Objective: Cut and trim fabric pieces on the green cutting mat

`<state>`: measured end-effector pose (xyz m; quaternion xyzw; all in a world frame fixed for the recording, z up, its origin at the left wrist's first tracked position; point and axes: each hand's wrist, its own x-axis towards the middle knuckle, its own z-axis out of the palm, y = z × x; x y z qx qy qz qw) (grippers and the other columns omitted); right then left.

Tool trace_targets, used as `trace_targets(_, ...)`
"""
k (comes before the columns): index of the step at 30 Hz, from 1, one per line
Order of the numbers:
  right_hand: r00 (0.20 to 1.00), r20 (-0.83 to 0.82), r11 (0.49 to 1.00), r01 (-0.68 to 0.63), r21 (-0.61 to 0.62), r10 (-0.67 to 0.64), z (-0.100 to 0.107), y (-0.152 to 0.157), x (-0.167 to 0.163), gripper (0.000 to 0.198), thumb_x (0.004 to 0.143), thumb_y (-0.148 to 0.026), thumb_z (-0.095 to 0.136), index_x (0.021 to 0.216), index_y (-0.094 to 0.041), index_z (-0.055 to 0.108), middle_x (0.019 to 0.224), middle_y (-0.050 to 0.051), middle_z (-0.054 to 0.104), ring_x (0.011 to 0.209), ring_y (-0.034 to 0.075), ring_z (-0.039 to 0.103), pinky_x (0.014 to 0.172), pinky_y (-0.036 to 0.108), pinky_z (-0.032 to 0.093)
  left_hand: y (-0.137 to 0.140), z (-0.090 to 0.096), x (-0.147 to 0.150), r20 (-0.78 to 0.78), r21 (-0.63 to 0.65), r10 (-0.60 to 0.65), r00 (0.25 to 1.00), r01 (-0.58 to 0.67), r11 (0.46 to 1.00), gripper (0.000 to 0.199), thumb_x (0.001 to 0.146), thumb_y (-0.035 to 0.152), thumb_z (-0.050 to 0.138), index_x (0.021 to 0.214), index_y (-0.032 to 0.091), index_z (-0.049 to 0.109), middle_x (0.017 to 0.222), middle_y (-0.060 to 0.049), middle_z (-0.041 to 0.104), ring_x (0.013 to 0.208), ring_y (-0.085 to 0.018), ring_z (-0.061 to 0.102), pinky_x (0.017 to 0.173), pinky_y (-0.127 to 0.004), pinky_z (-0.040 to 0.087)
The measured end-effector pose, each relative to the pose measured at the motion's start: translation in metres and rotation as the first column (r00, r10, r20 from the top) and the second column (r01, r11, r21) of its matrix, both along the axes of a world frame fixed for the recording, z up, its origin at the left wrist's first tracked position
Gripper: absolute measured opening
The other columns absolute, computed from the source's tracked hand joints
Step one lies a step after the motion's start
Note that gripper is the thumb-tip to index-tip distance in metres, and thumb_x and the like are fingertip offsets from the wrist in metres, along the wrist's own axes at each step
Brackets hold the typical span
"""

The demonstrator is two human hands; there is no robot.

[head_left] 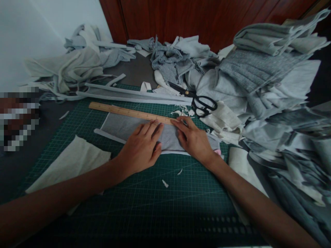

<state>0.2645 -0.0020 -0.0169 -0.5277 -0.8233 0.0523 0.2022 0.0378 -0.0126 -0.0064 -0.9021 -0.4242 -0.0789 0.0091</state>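
Note:
A wooden ruler (124, 111) lies slantwise along the upper edge of a strip of grey fabric (119, 123) on a green cutting mat (144, 203). My left hand (141, 146) rests on the fabric with its fingers stretched out, the fingertips at the ruler's lower edge and the thumb apart. At the ruler's right end, the bent fingers of my right hand (195, 139) are closed on it. A pale band runs along the fabric's lower edge, partly hidden under my hands. A small pink bit (218, 151) shows by my right wrist.
Black-handled scissors (192, 94) lie beyond the ruler, beside a long pale-edged grey strip (134, 95). Cream cloth (74, 158) lies under my left forearm. Grey fabric heaps (263, 69) crowd the right side, with more scraps (74, 63) at back left. A blurred-out patch is at far left.

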Motion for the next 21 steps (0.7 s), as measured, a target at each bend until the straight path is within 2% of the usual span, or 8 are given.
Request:
trace_targets(4,0.999,-0.014,0.999,-0.045,0.007,0.045,-0.0027,0.0010,0.0023,0.050,0.102,-0.014,0.044,0.148,-0.016,0.061,0.152,0.013,0.060,0.116,0.027,0.070,0.083,0.040,0.065,0.0011,0.0003,-0.0023,0.065,-0.017,0.021,0.998,-0.020,1.000,0.056,0.099,0.029,0.048,0.150,0.005,0.049,0.158,-0.024,0.044,0.152,-0.040,0.037,0.126,-0.057,0.035)
trace_targets(8,0.998,-0.020,0.998,-0.061,0.012,0.061,-0.0049,0.0019,0.0035,0.050,0.101,-0.014,0.045,0.148,-0.017,0.062,0.153,0.012,0.060,0.120,0.027,0.069,0.088,0.041,0.065,0.0036,0.0003,-0.0033,0.102,-0.031,0.043,0.994,-0.040,0.999,0.055,0.097,0.029,0.054,0.146,0.006,0.050,0.163,-0.025,0.036,0.157,-0.041,0.030,0.129,-0.058,0.031)
trace_targets(14,0.997,-0.048,0.998,-0.063,0.000,0.063,-0.0055,0.0015,0.0039,0.051,0.100,-0.014,0.044,0.147,-0.020,0.064,0.150,0.011,0.062,0.115,0.025,0.070,0.085,0.039,0.064,0.0048,0.0027,-0.0012,0.048,-0.014,0.048,0.998,-0.048,0.999,0.052,0.097,0.031,0.053,0.143,0.007,0.053,0.155,-0.026,0.045,0.150,-0.041,0.040,0.126,-0.057,0.037)
trace_targets(21,0.998,-0.049,0.998,-0.051,-0.020,0.050,0.0012,-0.0011,0.0033,0.046,0.100,-0.018,0.045,0.141,-0.019,0.067,0.142,0.013,0.062,0.103,0.023,0.070,0.069,0.033,0.062,0.0024,0.0059,-0.0002,0.000,0.000,0.059,0.998,-0.059,0.998,0.047,0.098,0.030,0.051,0.139,0.009,0.058,0.143,-0.025,0.052,0.137,-0.042,0.051,0.117,-0.060,0.044)
